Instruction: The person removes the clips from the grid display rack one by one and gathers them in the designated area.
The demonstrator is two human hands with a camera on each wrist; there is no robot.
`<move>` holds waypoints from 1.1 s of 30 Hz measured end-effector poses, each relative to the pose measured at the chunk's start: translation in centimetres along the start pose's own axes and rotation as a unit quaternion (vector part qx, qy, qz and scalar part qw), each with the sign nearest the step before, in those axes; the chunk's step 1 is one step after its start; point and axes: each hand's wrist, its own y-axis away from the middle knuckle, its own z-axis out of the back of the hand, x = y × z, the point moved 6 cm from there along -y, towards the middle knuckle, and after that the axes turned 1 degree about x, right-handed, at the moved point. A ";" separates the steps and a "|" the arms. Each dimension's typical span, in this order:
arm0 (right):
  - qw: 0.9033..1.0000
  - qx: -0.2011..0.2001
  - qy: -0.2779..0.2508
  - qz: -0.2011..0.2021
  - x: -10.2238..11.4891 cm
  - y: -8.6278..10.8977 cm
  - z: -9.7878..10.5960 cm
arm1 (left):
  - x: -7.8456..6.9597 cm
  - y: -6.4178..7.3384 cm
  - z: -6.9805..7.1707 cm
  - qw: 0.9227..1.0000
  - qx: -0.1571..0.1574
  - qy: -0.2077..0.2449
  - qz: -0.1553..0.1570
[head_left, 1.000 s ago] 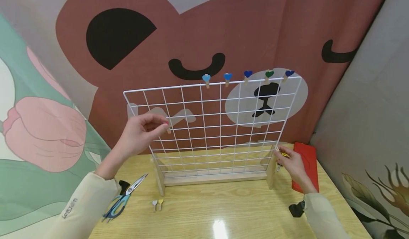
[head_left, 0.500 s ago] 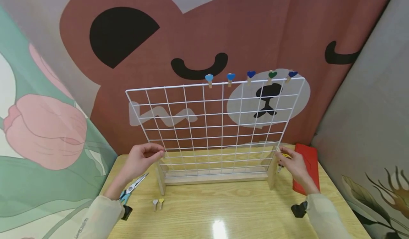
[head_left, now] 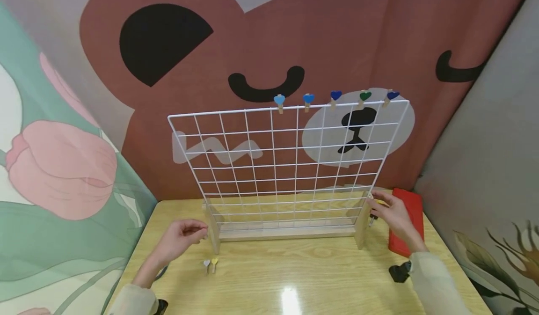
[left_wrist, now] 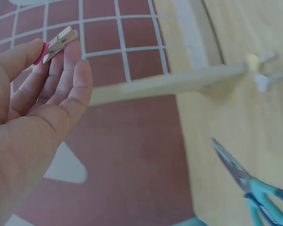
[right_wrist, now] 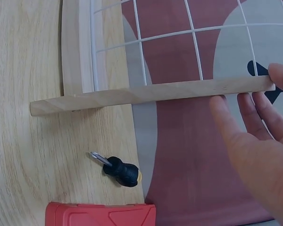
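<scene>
My left hand (head_left: pixel 178 240) pinches a small wooden clothespin (left_wrist: pixel 60 43) with a pink end, seen in the left wrist view. In the head view this hand is just left of the stand's left upright. My right hand (head_left: pixel 395 214) holds the top of the right wooden upright (right_wrist: pixel 179 90), thumb on one side and fingers on the other. Between the uprights stands a white wire grid (head_left: pixel 284 167), tilted back. Clipped along its top bar are several heart clothespins, such as a light blue one (head_left: pixel 280 100) and a green one (head_left: pixel 365 96). Two more, white (head_left: pixel 207 263) and yellow (head_left: pixel 214 262), lie on the table.
Scissors with teal handles (left_wrist: pixel 269 195) lie on the wooden table (head_left: pixel 269 277) at the left, mostly behind my left arm in the head view. Beside the right upright are a short black screwdriver (right_wrist: pixel 122 172) and a red case (head_left: pixel 410 216). A printed curtain hangs behind.
My left hand, with the clothespin, has come down from in front of the grid to beside the left upright. The right hand keeps its hold. The head view has shifted slightly.
</scene>
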 end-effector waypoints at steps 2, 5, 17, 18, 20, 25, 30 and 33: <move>1.000 0.007 -0.008 -0.001 0.0 -0.1 0.1 | 0.9 0.3 0.1 1.000 -0.002 0.004 0.008; 1.000 0.016 -0.014 -0.004 -0.1 -0.2 0.2 | 2.5 0.7 0.2 0.999 -0.008 0.009 0.035; 1.000 0.015 -0.022 -0.016 -0.2 -0.2 0.1 | 7.5 1.8 -0.4 0.995 0.013 0.027 0.093; 0.999 0.016 -0.023 -0.015 -0.2 -0.1 0.1 | 7.9 1.9 -0.5 0.995 0.016 0.027 0.096; 1.000 0.019 -0.021 -0.010 -0.1 -0.1 0.1 | 8.7 2.1 -0.8 0.994 0.020 0.021 0.105; 0.999 0.014 -0.030 -0.010 -0.2 0.1 0.2 | 10.5 2.1 -1.7 0.994 0.018 -0.028 0.106; 1.000 0.016 -0.026 -0.005 -0.3 -0.1 0.2 | 12.1 2.1 -2.4 0.993 0.030 -0.036 0.111; 1.000 0.015 -0.019 -0.005 -0.3 0.0 0.1 | 12.8 2.0 -2.7 0.994 0.036 -0.043 0.097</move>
